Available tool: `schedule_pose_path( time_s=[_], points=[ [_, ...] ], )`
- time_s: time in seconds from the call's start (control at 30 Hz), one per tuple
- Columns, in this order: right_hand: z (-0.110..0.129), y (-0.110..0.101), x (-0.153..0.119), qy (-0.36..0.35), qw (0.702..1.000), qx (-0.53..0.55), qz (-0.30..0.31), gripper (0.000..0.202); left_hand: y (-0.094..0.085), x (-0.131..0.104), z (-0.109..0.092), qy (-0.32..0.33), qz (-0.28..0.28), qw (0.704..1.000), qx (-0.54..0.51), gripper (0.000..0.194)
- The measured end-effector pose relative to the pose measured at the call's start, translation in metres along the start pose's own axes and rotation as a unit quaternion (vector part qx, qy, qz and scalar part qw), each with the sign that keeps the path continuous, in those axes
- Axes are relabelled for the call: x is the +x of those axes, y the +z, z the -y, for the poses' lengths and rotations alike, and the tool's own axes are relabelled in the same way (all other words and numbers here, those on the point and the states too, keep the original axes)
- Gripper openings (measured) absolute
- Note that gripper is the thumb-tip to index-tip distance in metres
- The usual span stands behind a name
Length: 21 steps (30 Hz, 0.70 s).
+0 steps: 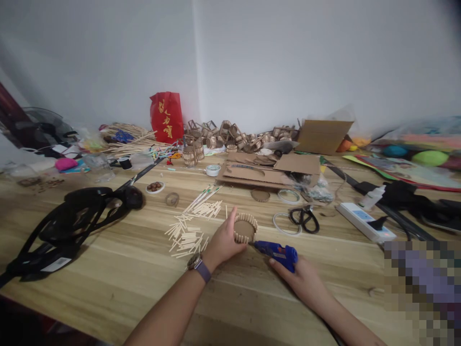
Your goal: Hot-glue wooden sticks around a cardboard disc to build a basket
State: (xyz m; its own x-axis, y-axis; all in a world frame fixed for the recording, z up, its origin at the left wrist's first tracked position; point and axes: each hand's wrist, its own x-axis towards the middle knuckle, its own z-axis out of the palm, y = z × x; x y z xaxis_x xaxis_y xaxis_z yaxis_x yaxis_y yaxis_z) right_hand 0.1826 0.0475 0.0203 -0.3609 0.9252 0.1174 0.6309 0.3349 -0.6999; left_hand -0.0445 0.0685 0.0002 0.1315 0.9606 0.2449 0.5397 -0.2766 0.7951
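Note:
My left hand [225,240], with a watch on its wrist, grips the left side of a round cardboard piece [245,228] ringed with short upright wooden sticks. My right hand [306,278] is wrapped round a blue hot glue gun [277,252]. The gun's nozzle points left at the near right edge of the ring, close to the sticks; whether it touches I cannot tell. Loose cut sticks [189,239] lie spread to the left of my left hand, with another pile [207,209] just beyond.
Black-handled scissors [304,219], a white ring [288,196] and a power strip [363,223] lie to the right. Flat cardboard [252,175] is farther back, before many stick-built pieces [234,137]. A black strapped object [79,221] lies left, near a dish of brown beads [155,187].

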Motion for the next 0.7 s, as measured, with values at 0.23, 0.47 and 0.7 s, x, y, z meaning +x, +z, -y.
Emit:
schedule_pose_path(
  time_s=[0.23, 0.47, 0.7],
  points=[
    [0.004, -0.001, 0.0, 0.016, 0.999, 0.021, -0.018, 0.043, 0.0, 0.0, -0.001, 0.0, 0.001, 1.0, 0.012, 0.11],
    [-0.004, -0.007, 0.001, 0.087, 0.986, 0.126, -0.061, 0.043, -0.001, 0.0, -0.002, -0.009, 0.002, 1.0, -0.004, 0.111],
    [-0.043, -0.032, 0.01, 0.271, 0.906, 0.313, -0.092, 0.039, -0.015, -0.001, -0.011, -0.014, -0.02, 0.999, 0.02, 0.096]
  ],
)
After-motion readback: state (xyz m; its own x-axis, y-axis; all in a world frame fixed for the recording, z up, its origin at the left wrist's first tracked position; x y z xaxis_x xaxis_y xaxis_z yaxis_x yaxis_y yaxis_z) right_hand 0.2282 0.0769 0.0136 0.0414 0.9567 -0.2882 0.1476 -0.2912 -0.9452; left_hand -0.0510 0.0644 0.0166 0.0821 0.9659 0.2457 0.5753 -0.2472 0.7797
